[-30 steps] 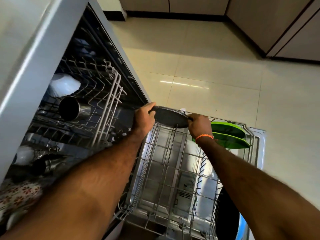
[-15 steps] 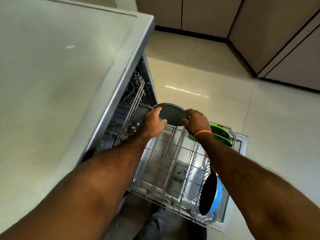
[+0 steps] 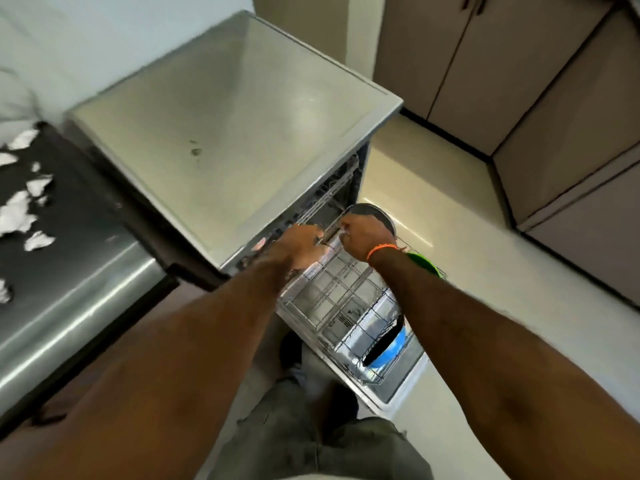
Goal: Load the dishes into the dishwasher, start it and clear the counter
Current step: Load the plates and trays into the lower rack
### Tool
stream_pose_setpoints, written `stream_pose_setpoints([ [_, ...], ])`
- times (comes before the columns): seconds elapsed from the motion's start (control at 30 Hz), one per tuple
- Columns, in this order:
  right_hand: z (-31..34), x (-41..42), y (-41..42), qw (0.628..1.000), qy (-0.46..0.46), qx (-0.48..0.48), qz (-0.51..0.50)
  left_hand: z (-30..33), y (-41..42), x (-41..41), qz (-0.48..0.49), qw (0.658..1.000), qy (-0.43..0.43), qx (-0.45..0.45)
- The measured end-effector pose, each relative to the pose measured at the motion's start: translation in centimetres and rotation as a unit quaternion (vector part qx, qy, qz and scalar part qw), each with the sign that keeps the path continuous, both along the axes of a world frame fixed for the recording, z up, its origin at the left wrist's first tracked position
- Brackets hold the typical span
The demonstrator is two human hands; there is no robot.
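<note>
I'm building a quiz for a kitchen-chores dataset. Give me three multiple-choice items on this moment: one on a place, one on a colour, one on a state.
1. Where is the blue-bodied pan?
A. on the dishwasher top
B. at the near end of the lower rack
C. on the floor

2. What colour are the plates at the rack's far end?
A. green
B. red
C. white

3. How is the lower rack?
A. pushed in
B. lifted out
C. pulled out over the open door

Answers: 1 B, it stands on edge in the rack wires. 2 A, green rims show past the right wrist. 3 C, the rack lies outside the machine.
</note>
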State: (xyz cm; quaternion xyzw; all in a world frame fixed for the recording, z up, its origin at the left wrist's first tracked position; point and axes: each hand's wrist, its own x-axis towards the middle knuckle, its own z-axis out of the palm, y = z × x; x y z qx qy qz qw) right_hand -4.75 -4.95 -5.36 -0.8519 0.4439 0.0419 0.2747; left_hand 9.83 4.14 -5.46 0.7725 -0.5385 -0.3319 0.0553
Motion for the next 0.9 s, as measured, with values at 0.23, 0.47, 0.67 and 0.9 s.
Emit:
stream_pose_setpoints([
  [0.23, 4.9, 7.6, 10.1, 0.978, 0.023, -0.03, 0.206, 4.5, 16.0, 5.1, 0.155, 0.988, -0.013, -0.015],
  [0.47, 7.1, 16.9, 23.9, 0.933, -0.03, -0.028, 0.357, 6.3, 32.4, 9.5, 0.293, 0.95, -0.078, -0.073],
  [0.67, 9.1, 25.0, 36.4, 0.874, -0.08, -0.055, 0.476, 8.6, 46.5, 13.4, 0.4, 0.897, -0.135, -0.131],
  [0.9, 10.4, 31.9, 49.1, 0.833, -0.116, -0.058, 0.538, 9.9, 60.5, 16.7, 0.524, 0.82, -0.174, -0.154],
])
